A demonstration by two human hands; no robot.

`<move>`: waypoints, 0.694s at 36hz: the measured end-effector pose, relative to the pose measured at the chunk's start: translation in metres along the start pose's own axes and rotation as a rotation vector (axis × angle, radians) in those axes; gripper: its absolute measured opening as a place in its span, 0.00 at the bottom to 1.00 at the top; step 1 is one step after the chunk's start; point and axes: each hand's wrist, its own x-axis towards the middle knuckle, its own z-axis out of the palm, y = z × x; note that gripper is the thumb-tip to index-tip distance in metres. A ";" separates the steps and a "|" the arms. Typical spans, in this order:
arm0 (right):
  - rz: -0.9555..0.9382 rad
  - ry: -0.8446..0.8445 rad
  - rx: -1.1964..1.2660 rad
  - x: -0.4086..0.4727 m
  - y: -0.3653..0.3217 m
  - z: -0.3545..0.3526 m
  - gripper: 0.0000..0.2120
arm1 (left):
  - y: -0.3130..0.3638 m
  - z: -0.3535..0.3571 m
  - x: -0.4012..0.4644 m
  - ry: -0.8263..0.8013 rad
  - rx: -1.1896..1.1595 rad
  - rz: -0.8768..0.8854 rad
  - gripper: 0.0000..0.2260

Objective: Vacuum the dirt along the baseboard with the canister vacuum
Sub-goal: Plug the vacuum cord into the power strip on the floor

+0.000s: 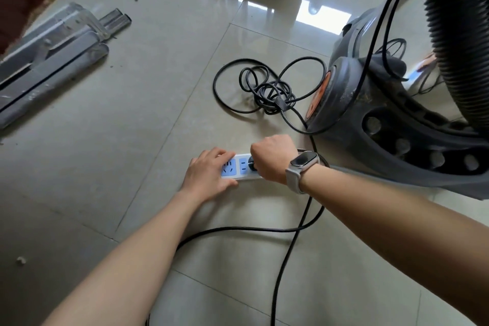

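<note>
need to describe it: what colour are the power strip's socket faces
Light blue on a white power strip, head view.

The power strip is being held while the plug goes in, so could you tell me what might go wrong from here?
1. The left hand presses the power strip with fingers lying by an open socket, and the right hand grips the black plug close to its face; a finger might touch the prongs.
2. The tangled cord beside the canister vacuum could snag or trip someone once the vacuum moves.

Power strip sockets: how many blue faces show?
2 on the power strip: one under the left hand, one beside the right hand; more may be hidden.
</note>
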 end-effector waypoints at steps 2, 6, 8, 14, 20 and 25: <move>-0.033 0.007 -0.008 -0.001 -0.007 -0.001 0.08 | 0.000 0.000 -0.001 0.003 -0.018 -0.005 0.32; 0.045 0.044 0.153 -0.010 -0.001 0.016 0.05 | -0.001 -0.001 0.000 0.014 -0.035 -0.001 0.32; 0.085 0.057 0.219 -0.016 0.006 0.029 0.05 | -0.002 0.001 0.000 0.021 -0.020 0.005 0.32; -0.046 0.088 0.133 -0.007 0.021 0.031 0.07 | -0.007 0.006 0.001 0.052 -0.047 0.019 0.33; -0.061 0.043 0.152 -0.009 0.014 0.030 0.08 | -0.013 0.009 -0.001 0.059 -0.059 0.044 0.33; -0.068 0.050 0.092 0.004 0.001 0.027 0.08 | -0.015 0.013 0.003 0.107 -0.092 0.037 0.33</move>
